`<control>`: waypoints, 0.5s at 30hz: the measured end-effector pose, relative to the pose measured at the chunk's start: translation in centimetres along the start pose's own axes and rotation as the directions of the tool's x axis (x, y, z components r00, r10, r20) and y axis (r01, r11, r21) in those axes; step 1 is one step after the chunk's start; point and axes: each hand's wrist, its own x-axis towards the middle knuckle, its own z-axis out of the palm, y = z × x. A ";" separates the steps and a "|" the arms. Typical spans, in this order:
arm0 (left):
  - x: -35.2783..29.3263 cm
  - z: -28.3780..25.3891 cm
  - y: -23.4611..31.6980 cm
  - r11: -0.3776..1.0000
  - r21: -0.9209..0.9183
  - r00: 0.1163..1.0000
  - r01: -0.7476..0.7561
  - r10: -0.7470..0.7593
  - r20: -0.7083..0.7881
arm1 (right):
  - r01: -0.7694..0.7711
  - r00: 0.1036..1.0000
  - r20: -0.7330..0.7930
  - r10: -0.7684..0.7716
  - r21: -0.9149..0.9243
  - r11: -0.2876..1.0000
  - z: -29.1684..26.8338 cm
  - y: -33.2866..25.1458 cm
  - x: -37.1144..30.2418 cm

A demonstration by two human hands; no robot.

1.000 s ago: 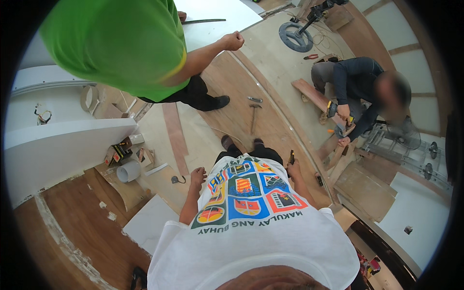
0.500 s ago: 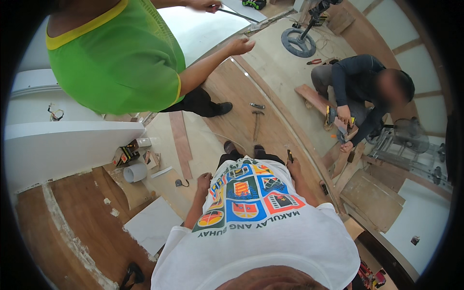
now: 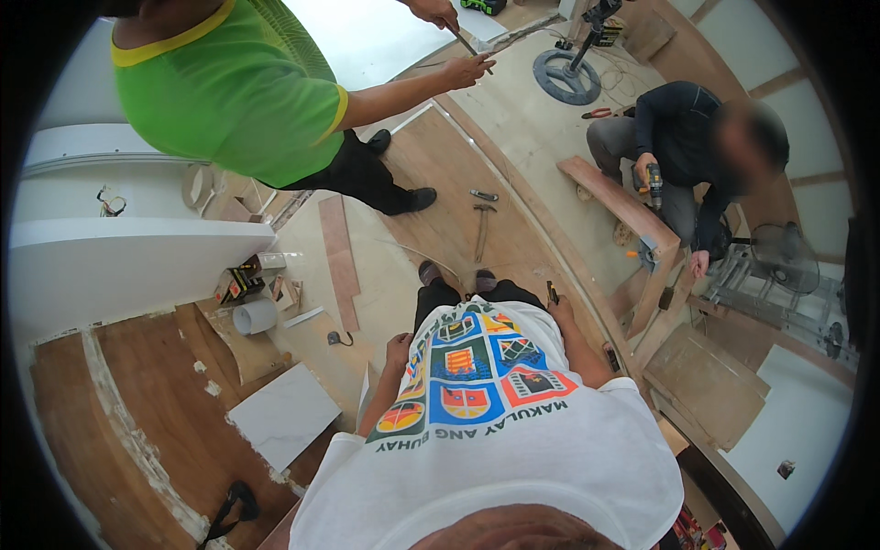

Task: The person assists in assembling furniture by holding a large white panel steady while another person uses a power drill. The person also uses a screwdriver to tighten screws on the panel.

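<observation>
Head view: brown wood (image 3: pixel 137 403) lower left, co-worker in green (image 3: pixel 238 101) upper left, white tile (image 3: pixel 284 417) lower left. Near centre, left hand (image 3: pixel 400 348) beside the shirt (image 3: pixel 467 367), fingers curled inward; cannot tell whether around anything. Mid-frame, hammer (image 3: pixel 481 234) lying on the board (image 3: pixel 426 151). Right of centre, right hand (image 3: pixel 561 310) by the shirt's other edge, fingers wrapped around a small tool (image 3: pixel 552 291). Upper right, plank (image 3: pixel 605 192), then drill (image 3: pixel 654 186) in second co-worker's (image 3: pixel 678 119) grip. Seemingly a standing pause, tool merely held; for any use of it, probably a lift clear of the body needed first.
</observation>
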 end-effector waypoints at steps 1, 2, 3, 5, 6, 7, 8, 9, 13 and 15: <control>0.0 0.1 0.1 1.000 -0.023 1.000 0.002 -0.001 0.006 | 0.007 1.000 0.002 -0.007 -0.003 1.000 -0.1 0.1 0.2; -0.2 0.1 0.3 0.999 -0.042 1.000 0.005 -0.004 0.017 | 0.009 1.000 0.003 -0.009 -0.004 1.000 0.0 0.4 0.2; -0.5 0.1 0.6 0.999 -0.045 1.000 0.020 -0.019 0.018 | 0.010 1.000 0.005 -0.010 -0.006 1.000 0.1 0.6 0.2; -0.8 0.1 1.1 0.998 -0.050 0.999 0.045 -0.044 0.022 | 0.016 1.000 0.005 -0.016 -0.023 1.000 0.4 0.9 0.6; -0.8 0.0 1.1 0.998 -0.043 0.998 0.055 -0.054 0.024 | 0.020 1.000 0.004 -0.020 -0.032 0.999 0.5 1.1 0.9; -0.9 0.0 1.1 0.997 -0.035 0.998 0.065 -0.064 0.027 | 0.023 1.000 0.005 -0.023 -0.030 0.999 0.7 1.3 1.1; -1.0 0.0 1.0 0.997 -0.028 0.997 0.075 -0.075 0.026 | 0.029 1.000 0.008 -0.029 -0.028 0.999 0.9 1.4 1.2; -0.9 0.0 0.8 0.996 -0.047 0.996 0.082 -0.081 0.030 | 0.035 0.999 0.011 -0.035 -0.027 0.999 1.1 1.5 1.4; -0.6 -0.2 -0.1 0.992 -0.082 0.995 0.099 -0.097 0.029 | 0.043 0.998 0.037 -0.042 -0.016 0.999 1.1 0.7 1.0; -0.4 0.0 -0.3 0.993 -0.070 0.995 0.093 -0.091 0.032 | 0.029 0.999 0.040 -0.029 -0.017 0.999 0.8 0.5 0.9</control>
